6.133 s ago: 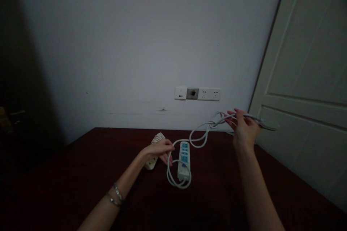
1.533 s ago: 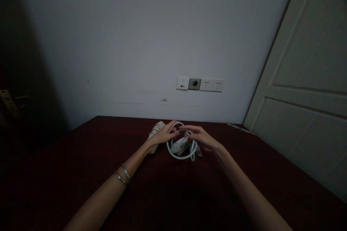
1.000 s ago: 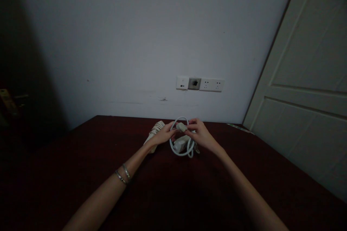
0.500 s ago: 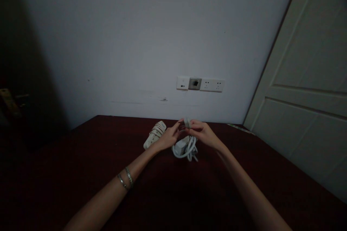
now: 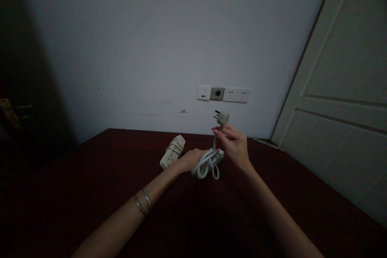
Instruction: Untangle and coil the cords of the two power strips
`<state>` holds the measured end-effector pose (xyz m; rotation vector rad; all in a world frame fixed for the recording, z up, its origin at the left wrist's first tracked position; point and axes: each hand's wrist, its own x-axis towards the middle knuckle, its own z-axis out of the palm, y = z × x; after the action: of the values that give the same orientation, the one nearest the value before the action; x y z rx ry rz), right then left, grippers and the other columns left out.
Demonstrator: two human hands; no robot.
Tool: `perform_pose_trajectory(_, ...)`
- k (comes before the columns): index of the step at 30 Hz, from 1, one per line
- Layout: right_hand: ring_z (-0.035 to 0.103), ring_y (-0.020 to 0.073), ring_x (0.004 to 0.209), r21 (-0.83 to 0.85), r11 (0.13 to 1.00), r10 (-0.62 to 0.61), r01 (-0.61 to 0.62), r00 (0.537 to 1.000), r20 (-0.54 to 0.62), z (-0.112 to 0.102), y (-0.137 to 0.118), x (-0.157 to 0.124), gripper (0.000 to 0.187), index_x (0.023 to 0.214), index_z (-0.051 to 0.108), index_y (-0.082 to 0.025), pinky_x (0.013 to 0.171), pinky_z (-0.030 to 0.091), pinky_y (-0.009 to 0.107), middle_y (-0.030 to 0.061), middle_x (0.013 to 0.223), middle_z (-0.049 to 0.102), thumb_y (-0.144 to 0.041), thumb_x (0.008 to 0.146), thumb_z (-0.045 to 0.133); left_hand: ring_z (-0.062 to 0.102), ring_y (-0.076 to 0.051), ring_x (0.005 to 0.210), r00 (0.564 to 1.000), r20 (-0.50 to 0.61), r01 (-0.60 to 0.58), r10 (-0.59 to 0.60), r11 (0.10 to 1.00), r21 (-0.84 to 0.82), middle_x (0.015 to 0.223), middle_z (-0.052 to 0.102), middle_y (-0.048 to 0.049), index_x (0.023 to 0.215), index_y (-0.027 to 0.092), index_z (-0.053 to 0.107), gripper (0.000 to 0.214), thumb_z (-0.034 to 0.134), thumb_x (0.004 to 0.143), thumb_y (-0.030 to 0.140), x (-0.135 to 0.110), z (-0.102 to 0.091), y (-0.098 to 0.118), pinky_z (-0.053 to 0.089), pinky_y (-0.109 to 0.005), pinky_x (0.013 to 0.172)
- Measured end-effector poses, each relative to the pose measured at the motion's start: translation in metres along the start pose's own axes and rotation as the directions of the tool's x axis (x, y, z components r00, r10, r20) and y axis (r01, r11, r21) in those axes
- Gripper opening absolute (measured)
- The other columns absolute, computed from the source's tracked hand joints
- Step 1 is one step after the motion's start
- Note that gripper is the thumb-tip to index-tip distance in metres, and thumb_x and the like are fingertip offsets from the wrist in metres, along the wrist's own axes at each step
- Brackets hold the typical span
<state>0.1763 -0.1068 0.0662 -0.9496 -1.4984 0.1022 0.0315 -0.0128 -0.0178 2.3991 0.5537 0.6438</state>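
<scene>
Pinched in the fingers of my right hand [image 5: 236, 145] is a white three-pin plug [image 5: 223, 117], raised above the table with its prongs pointing left. Its cord runs down to a loosely coiled white cord [image 5: 206, 164], bundled with a white block [image 5: 221, 154] that is mostly covered by the loops. My left hand [image 5: 192, 160] reaches into this bundle from the left and appears to grip it; the cord hides its fingertips. Left of that hand lies a white power strip [image 5: 171, 154], its own cord wrapped around it.
The dark red table [image 5: 136, 149] backs onto a pale wall. Low on the wall are a white double socket plate [image 5: 236, 95], a grey socket [image 5: 217, 93] and another white plate [image 5: 204, 92]. A panelled white door [image 5: 341, 100] stands at the right.
My right hand has lifted the plug up and right, away from my left hand. My left hand has dropped from the plug to the cord bundle, which has shifted and turned.
</scene>
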Motion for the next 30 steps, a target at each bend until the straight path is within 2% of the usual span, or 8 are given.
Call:
perform_pose_trajectory(5, 0.056, 0.0154, 0.073, -0.017, 1.0, -0.015, 0.013, 0.983, -0.18, -0.002, 0.001, 0.002, 0.02, 0.065, 0.068, -0.017, 0.059, 0.042, 0.024, 0.0034, 0.073, 0.061, -0.032, 0.077, 0.062, 0.063, -0.023, 0.088, 0.996, 0.083, 0.009, -0.029, 0.974, 0.226, 0.104, 0.066, -0.0041, 0.13, 0.028, 0.044, 0.048, 0.049, 0.083, 0.03, -0.003, -0.002, 0.01, 0.046, -0.029, 0.075)
perform_pose_trajectory(8, 0.054, 0.0133, 0.067, 0.016, 1.0, 0.017, -0.014, 0.967, -0.253, -0.001, 0.007, 0.002, 0.021, 0.063, 0.067, -0.016, 0.056, 0.041, 0.024, 0.0021, 0.07, 0.06, -0.033, 0.075, 0.064, 0.061, -0.022, 0.094, 0.995, 0.102, -0.011, -0.01, 0.978, 0.21, 0.111, 0.063, -0.0032, 0.135, 0.029, 0.037, 0.052, 0.047, 0.084, 0.029, -0.007, -0.005, 0.018, 0.045, -0.029, 0.08)
perform_pose_trajectory(11, 0.052, 0.0112, 0.06, 0.051, 0.996, 0.08, -0.068, 0.957, -0.28, 0.001, 0.017, 0.001, 0.03, 0.054, 0.062, -0.015, 0.056, 0.041, 0.024, 0.0005, 0.063, 0.056, -0.035, 0.075, 0.063, 0.056, -0.022, 0.103, 0.995, 0.057, -0.085, 0.077, 0.984, 0.159, 0.12, 0.058, -0.0054, 0.137, 0.025, 0.035, 0.057, 0.05, 0.082, 0.027, -0.01, -0.007, 0.023, 0.042, -0.031, 0.089)
perform_pose_trajectory(13, 0.049, 0.0094, 0.054, 0.127, 0.981, 0.177, -0.144, 0.937, -0.302, 0.004, 0.023, 0.0, 0.035, 0.049, 0.058, -0.014, 0.054, 0.042, 0.023, -0.0021, 0.055, 0.05, -0.038, 0.074, 0.064, 0.053, -0.022, 0.106, 0.991, 0.028, -0.13, 0.128, 0.981, 0.145, 0.12, 0.055, -0.0076, 0.137, 0.022, 0.036, 0.062, 0.055, 0.078, 0.026, -0.01, -0.008, 0.026, 0.041, -0.033, 0.092)
perform_pose_trajectory(17, 0.044, 0.0066, 0.04, 0.441, 0.808, 0.534, -0.391, 0.802, -0.268, 0.01, 0.029, -0.001, 0.037, 0.072, 0.066, -0.013, 0.038, 0.04, 0.021, -0.0064, 0.051, 0.041, -0.05, 0.064, 0.069, 0.043, -0.023, 0.117, 0.973, 0.065, -0.226, 0.22, 0.969, 0.104, 0.128, 0.044, -0.0101, 0.138, 0.021, 0.033, 0.074, 0.064, 0.072, 0.031, -0.01, -0.01, 0.033, 0.034, -0.036, 0.101)
perform_pose_trajectory(19, 0.044, 0.0058, 0.038, 0.534, 0.726, 0.621, -0.434, 0.747, -0.237, 0.013, 0.028, -0.002, 0.045, 0.081, 0.067, -0.012, 0.036, 0.041, 0.02, -0.0067, 0.051, 0.043, -0.052, 0.06, 0.07, 0.037, -0.024, 0.123, 0.969, 0.058, -0.245, 0.239, 0.963, 0.114, 0.134, 0.036, -0.0115, 0.136, 0.021, 0.035, 0.077, 0.068, 0.069, 0.036, -0.011, -0.009, 0.04, 0.031, -0.037, 0.104)
perform_pose_trajectory(25, 0.045, 0.0038, 0.042, 0.682, 0.621, 0.698, -0.386, 0.668, -0.258, 0.018, 0.027, -0.003, 0.043, 0.075, 0.063, -0.013, 0.045, 0.05, 0.019, -0.0064, 0.053, 0.047, -0.052, 0.058, 0.073, 0.044, -0.024, 0.102, 0.943, -0.133, -0.23, 0.306, 0.885, 0.405, 0.108, 0.047, -0.0113, 0.113, 0.014, 0.055, 0.059, 0.072, 0.061, 0.036, -0.01, 0.0, 0.056, 0.041, -0.041, 0.09)
perform_pose_trajectory(30, 0.045, 0.0042, 0.045, 0.731, 0.602, 0.695, -0.321, 0.661, -0.282, 0.022, 0.028, -0.005, 0.039, 0.068, 0.057, -0.015, 0.057, 0.056, 0.024, -0.0082, 0.051, 0.043, -0.049, 0.059, 0.073, 0.047, -0.023, 0.09, 0.907, -0.082, -0.298, 0.414, 0.767, 0.569, 0.095, 0.054, -0.0103, 0.107, 0.01, 0.055, 0.046, 0.063, 0.069, 0.035, -0.01, 0.005, 0.053, 0.042, -0.039, 0.085)
